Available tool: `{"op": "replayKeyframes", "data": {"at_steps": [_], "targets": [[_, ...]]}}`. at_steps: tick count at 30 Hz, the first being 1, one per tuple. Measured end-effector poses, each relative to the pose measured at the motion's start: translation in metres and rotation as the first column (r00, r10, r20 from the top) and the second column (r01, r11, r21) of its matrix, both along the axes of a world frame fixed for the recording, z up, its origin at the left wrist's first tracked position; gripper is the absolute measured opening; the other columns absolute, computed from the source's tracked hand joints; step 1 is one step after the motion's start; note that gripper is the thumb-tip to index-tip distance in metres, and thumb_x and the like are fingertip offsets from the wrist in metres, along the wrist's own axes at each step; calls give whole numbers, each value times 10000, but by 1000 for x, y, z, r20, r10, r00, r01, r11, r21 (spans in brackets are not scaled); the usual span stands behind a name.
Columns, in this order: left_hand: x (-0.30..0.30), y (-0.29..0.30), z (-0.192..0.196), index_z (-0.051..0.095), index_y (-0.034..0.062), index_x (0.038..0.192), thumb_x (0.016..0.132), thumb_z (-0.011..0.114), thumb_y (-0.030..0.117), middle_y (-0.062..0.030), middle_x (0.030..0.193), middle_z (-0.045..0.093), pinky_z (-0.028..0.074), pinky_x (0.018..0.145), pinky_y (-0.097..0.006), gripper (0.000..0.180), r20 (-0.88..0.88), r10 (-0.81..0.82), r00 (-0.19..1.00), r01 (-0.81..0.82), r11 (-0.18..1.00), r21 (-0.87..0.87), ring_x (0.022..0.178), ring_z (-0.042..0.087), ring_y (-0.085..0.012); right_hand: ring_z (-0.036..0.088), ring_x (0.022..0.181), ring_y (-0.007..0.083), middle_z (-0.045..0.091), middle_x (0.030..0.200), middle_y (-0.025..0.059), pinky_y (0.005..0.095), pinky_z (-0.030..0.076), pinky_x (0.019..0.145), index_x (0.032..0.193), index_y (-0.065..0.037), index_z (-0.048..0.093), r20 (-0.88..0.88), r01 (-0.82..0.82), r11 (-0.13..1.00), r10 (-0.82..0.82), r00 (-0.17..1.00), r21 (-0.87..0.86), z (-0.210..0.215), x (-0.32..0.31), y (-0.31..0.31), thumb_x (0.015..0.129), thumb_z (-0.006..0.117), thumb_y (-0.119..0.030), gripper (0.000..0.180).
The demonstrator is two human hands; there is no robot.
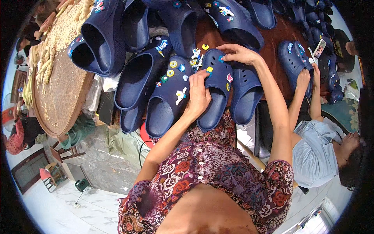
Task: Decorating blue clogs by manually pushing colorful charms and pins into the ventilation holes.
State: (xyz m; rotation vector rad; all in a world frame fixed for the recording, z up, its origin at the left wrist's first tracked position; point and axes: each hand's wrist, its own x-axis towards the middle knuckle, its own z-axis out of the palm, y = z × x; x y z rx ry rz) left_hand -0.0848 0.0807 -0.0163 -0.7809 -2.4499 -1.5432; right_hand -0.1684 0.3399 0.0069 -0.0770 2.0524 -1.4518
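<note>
Left hand [199, 93]: half bent, fingers on the left side of the shoe [217, 82], tips by the yellow charm [209, 69]; cannot tell how hard it grips
Right hand [240, 54]: part open, thumb at the blue charm [221, 59], fingers bent near the far tip of the shoe; cannot tell if it pinches the charm or just pushes
Shoe: at the near side of the table [274, 43], toe far, heel near, between a charmed shoe [176, 80] on the left and a plain shoe [245, 80] on the right
Holes: some in the toe look bare; a pink charm [229, 78] sits on the right
Loose charms [196, 58]: in a small heap just left of the toe, looks easy to reach
Good push: the toe may bend, so best to press the blue charm straight down while the left hand stops any sliding
Good check: it should lie flat, as a tilted one could pop out
Care: best not to knock the yellow charm
</note>
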Motion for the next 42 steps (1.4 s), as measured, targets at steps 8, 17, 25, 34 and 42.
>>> {"op": "replayKeyframes", "data": {"at_steps": [8, 17, 25, 34, 42], "targets": [[1, 0, 2, 507, -4, 1173, 631, 484, -184, -233, 1230, 550, 384, 1031, -475, 572, 8, 9, 1000, -9, 1000, -3, 1152, 498, -419, 578, 1059, 143, 640, 1168, 63, 295, 471, 942, 1339, -33, 548, -24, 34, 998, -36, 999, -51, -9, -4, 0, 845, 720, -92, 527], [-2, 2, 2, 509, -7, 1166, 618, 484, -177, -234, 1216, 552, 383, 1024, -470, 574, -10, 5, 1000, -5, 1000, -16, 1136, 503, -417, 570, 1009, 125, 636, 1099, 39, 280, 474, 901, 1288, -39, 561, -90, 51, 999, -52, 995, -10, -16, -2, -5, 854, 715, -103, 465], [-1, 0, -1, 514, -10, 1165, 637, 474, -163, -231, 1202, 549, 376, 1031, -466, 551, -12, 4, 1000, -3, 1000, 7, 1146, 504, -411, 594, 1038, 154, 641, 1158, 77, 298, 485, 911, 1318, -38, 565, -177, 45, 996, -32, 984, 71, -5, 11, -2, 914, 679, -183, 444], [1, -3, -3, 526, -8, 1176, 707, 472, -147, -217, 1191, 552, 414, 1024, -429, 492, 34, 11, 999, -13, 997, 76, 1143, 532, -380, 646, 978, 379, 665, 1032, 207, 444, 511, 852, 1108, -20, 658, -603, 385, 850, -103, 791, 360, 43, 85, -27, 868, 639, -141, 269], [1, -8, -11, 512, -32, 1223, 765, 404, -162, -202, 1206, 581, 418, 1049, -379, 489, 126, 34, 991, -54, 986, 159, 1180, 570, -324, 618, 978, 367, 620, 1022, 157, 441, 497, 829, 1130, -24, 633, -700, 415, 792, 21, 714, 448, 46, 130, -58, 866, 664, -110, 279]]}}
